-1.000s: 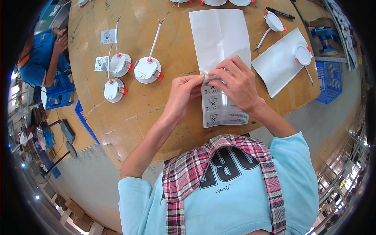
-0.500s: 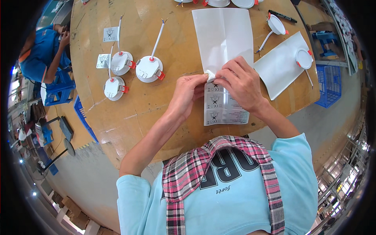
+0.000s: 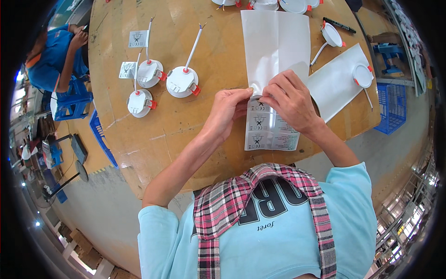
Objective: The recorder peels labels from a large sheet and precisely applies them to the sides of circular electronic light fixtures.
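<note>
A long sheet of labels (image 3: 276, 42) lies on the table before me, blank and whitish in its upper part, with silver printed labels (image 3: 259, 122) along its lower part. My left hand (image 3: 226, 109) is closed at the sheet's left edge, thumb and finger pinching its creased, lifted edge. Just across from it, my right hand (image 3: 291, 100) bends over the sheet with its fingertips pressed together on the same spot. Whether a single label is between the right fingers is hidden. Left of my hands stands a round white downlight (image 3: 182, 82) with red-tipped clips and an upright cable.
Two more downlights (image 3: 150, 73) (image 3: 139, 103) carry silver tags on their cables. To the right lie another whitish sheet (image 3: 341, 81), a downlight on it (image 3: 363, 75), another downlight (image 3: 331, 35) and a black marker (image 3: 339, 25). A person in blue (image 3: 58, 60) sits beyond the left edge.
The view has shifted slightly, so the table's things appear a little to the right. Both hands stay at the same spot on the sheet, with only small finger movement.
</note>
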Demonstrator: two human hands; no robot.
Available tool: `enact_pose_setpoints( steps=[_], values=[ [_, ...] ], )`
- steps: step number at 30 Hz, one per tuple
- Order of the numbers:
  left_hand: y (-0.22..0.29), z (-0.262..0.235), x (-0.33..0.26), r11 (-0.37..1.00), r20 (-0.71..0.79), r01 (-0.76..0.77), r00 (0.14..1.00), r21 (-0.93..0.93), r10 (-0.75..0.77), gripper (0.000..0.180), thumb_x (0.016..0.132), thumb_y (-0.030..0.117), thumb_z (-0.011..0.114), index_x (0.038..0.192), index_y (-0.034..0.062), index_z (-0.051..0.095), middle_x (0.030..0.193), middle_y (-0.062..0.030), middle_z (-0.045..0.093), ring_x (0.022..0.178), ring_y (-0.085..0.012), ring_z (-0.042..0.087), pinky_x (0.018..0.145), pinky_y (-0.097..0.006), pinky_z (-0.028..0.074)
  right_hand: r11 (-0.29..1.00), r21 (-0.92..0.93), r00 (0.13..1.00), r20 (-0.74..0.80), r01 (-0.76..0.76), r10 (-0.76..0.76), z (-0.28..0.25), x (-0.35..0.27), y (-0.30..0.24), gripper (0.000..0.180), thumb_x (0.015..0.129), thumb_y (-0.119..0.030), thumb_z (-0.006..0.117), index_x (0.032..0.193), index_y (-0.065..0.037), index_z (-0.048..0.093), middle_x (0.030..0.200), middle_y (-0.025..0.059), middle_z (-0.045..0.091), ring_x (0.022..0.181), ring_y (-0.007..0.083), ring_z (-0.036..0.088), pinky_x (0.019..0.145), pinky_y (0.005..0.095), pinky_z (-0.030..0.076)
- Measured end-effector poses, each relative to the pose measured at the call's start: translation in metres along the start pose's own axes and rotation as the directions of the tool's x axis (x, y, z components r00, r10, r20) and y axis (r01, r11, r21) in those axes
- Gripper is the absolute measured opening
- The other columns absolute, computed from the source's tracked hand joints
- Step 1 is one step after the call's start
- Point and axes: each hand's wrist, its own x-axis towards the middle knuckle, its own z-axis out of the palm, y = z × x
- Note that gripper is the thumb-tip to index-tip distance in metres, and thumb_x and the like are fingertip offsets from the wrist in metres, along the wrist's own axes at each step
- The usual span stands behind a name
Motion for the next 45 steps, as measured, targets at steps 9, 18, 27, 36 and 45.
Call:
enact_pose_setpoints(
  steps=[9,18,27,36,45],
  values=[
    [0.006,-0.004,0.003,1.0,-0.015,-0.022,1.0,-0.011,0.021,0.028,0.094,0.023,0.057,0.104,-0.0013,0.066,0.099,-0.0099,0.069,0.089,-0.0153,0.066,0.083,-0.031,0.051,0.996,0.09,0.997,-0.08,-0.013,0.02,0.001,-0.003,0.0,0.024,0.067,-0.01,0.076,0.087,-0.006,0.062,0.091,0.0029,0.055,0.091,0.0222,0.052,0.078,0.0337,0.048],
    [-0.004,-0.003,0.009,0.903,0.016,-0.217,0.974,0.371,0.228,0.025,0.094,0.022,0.056,0.095,-0.0008,0.067,0.083,-0.0091,0.069,0.071,-0.0122,0.064,0.065,-0.028,0.05,0.969,0.247,0.999,0.04,-0.023,0.013,-0.001,-0.006,0.006,0.021,0.069,0.0,0.073,0.085,-0.006,0.059,0.096,0.0031,0.058,0.095,0.0255,0.052,0.082,0.0361,0.046],
    [-0.005,-0.001,0.008,0.129,0.024,-0.173,0.681,0.976,0.732,0.019,0.087,0.016,0.057,0.073,0.0021,0.056,0.071,-0.0133,0.062,0.058,-0.0327,0.059,0.053,-0.041,0.045,-0.071,0.992,0.841,-0.046,0.1,0.539,-0.032,-0.024,0.037,0.011,0.09,-0.009,0.058,0.094,-0.01,0.048,0.091,0.0035,0.051,0.093,0.0193,0.051,0.103,0.0401,0.035],
    [0.007,0.008,-0.023,0.025,0.073,-0.13,0.695,0.991,0.715,0.025,0.081,0.031,0.07,0.085,0.0079,0.062,0.082,-0.0075,0.06,0.073,-0.0271,0.062,0.063,-0.04,0.047,-0.027,0.999,0.826,0.042,-0.033,0.562,-0.066,0.006,0.05,0.011,0.09,-0.01,0.062,0.099,-0.006,0.055,0.088,0.0014,0.054,0.083,0.0128,0.052,0.089,0.0279,0.042],
    [0.013,-0.071,-0.025,-0.061,0.021,0.06,0.523,0.996,0.852,0.071,0.073,0.032,0.078,0.127,-0.001,0.046,0.125,-0.016,0.047,0.117,-0.0324,0.044,0.1,-0.043,0.032,0.456,0.773,0.887,0.298,-0.441,0.352,-0.03,0.066,0.011,0.011,0.09,-0.009,0.06,0.097,0.0,0.06,0.089,-0.0001,0.061,0.084,0.0062,0.057,0.077,0.0219,0.046]
  ],
)
